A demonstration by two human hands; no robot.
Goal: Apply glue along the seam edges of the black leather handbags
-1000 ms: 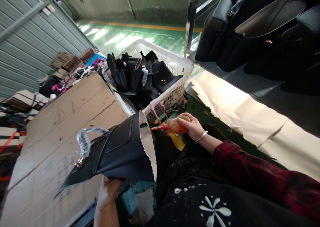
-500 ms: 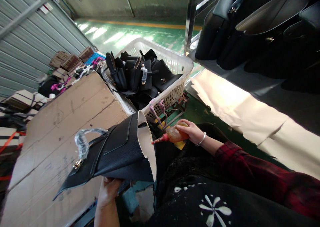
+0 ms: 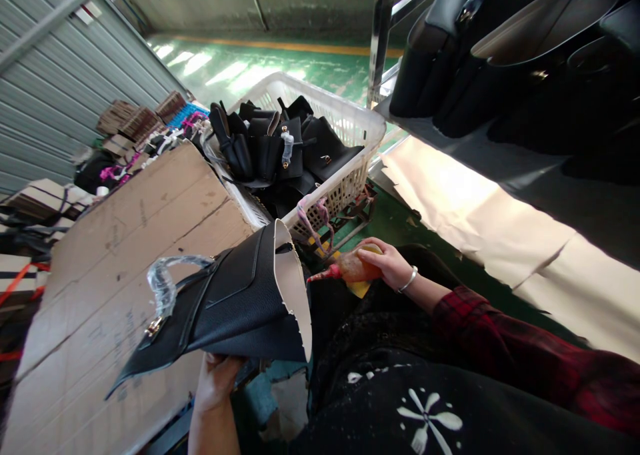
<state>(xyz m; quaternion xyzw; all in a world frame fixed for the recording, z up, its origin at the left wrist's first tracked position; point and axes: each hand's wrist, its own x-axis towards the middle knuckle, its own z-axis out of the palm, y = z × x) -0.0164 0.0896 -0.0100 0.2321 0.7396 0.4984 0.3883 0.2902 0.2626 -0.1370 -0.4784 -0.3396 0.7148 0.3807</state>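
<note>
A black handbag piece lies tilted across my lap and the board, its open edge facing right and showing a pale lining. Clear plastic wraps its handle, beside gold hardware. My left hand supports the bag from below; its fingers are mostly hidden beneath the leather. In my right hand is a squeeze bottle of orange-yellow liquid, with fingers wrapped round it. The bottle's red nozzle points left, a little right of the bag's open rim.
A cardboard-covered table spreads to the left. Beyond it stands a white plastic basket full of black bag pieces. To the right, a rack shelf carries several black bags, above a torn beige sheet. Stacked bundles sit at far left.
My right hand has drawn the bottle slightly right and up, so the nozzle tip has come away from the bag's rim. The bag and my left hand stay nearly still.
</note>
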